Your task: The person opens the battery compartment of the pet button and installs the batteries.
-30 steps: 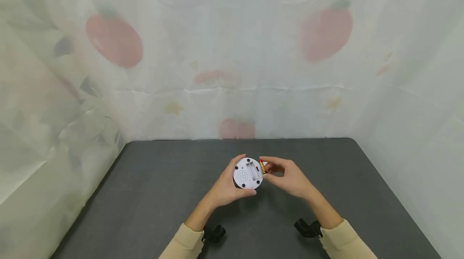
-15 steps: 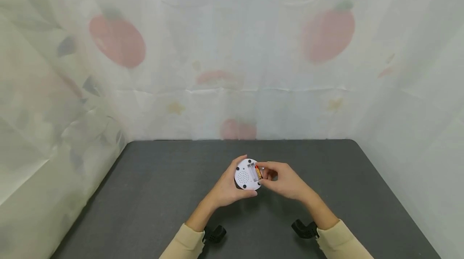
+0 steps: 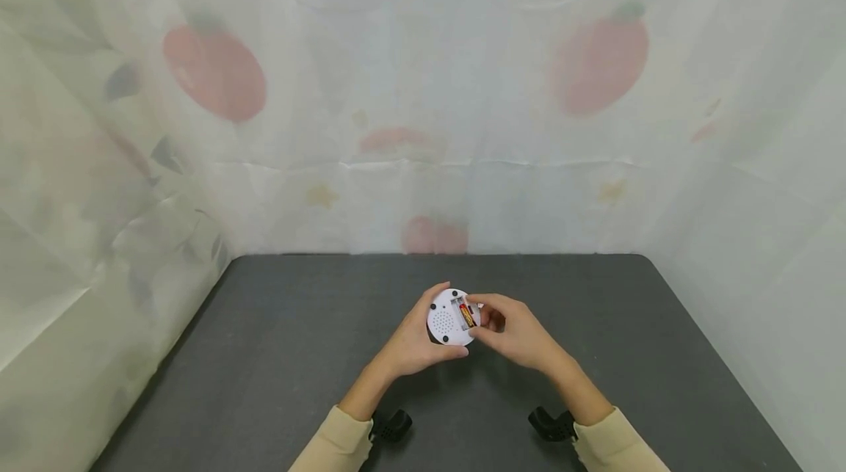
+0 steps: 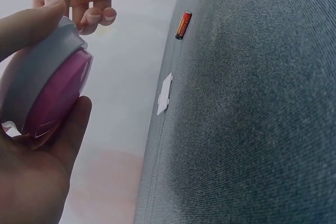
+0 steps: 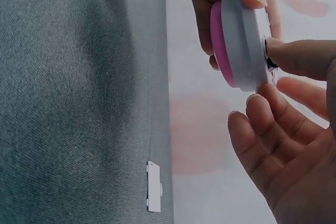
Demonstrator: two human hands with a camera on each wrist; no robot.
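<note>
Head view shows a small red-and-gold cylindrical battery (image 3: 465,314) lying in the open slot of a round white-and-pink plastic gadget (image 3: 451,318), its long axis running away from the person, tilted slightly left. Right hand (image 3: 512,332) presses it with a fingertip, other fingers relaxed. Left hand (image 3: 413,343) grips the gadget above a dark grey textured table (image 3: 277,354). A spare battery (image 4: 183,24) and small white rectangular cover (image 4: 165,94) lie on it; fruit-print sheeting (image 3: 211,75) behind.

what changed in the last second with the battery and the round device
The right hand moved left, carrying the red and gold battery from beside the round white and pink device into its open compartment, where a finger now presses it. The left hand kept gripping the device above the dark grey table; the spare battery and white cover stayed put.
</note>
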